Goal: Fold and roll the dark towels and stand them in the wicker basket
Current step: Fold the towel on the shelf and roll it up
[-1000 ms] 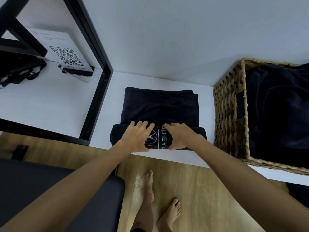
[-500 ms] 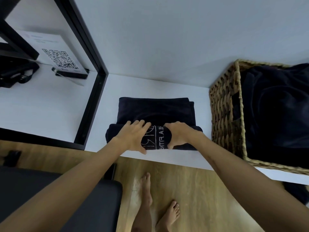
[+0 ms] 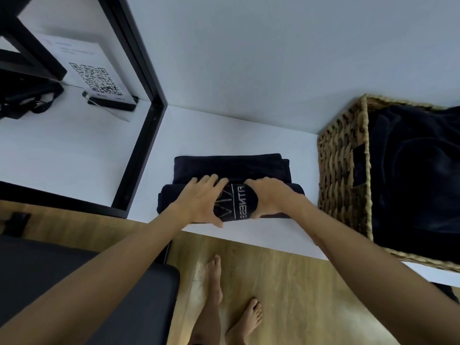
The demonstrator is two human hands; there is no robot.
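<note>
A dark towel (image 3: 231,166) lies on the white shelf (image 3: 249,130), its near part wound into a thick roll with white lettering (image 3: 240,202) facing up. My left hand (image 3: 199,200) lies over the left half of the roll, thumb wrapped round its near side. On the right half, my right hand (image 3: 268,197) curls over the roll. The unrolled flat part is short and stretches toward the wall. The wicker basket (image 3: 336,165) stands to the right on the same shelf, with more dark towels (image 3: 418,183) piled loosely inside.
A black metal frame (image 3: 142,150) borders the shelf on the left. Behind it stand a QR-code sign (image 3: 97,78) and a black bag (image 3: 27,95). A dark padded bench (image 3: 74,282) sits low left. My bare feet (image 3: 214,282) stand on the wooden floor.
Both hands have turned the roll away from me; the lettering has rotated round it, and the flat part of the towel is shorter.
</note>
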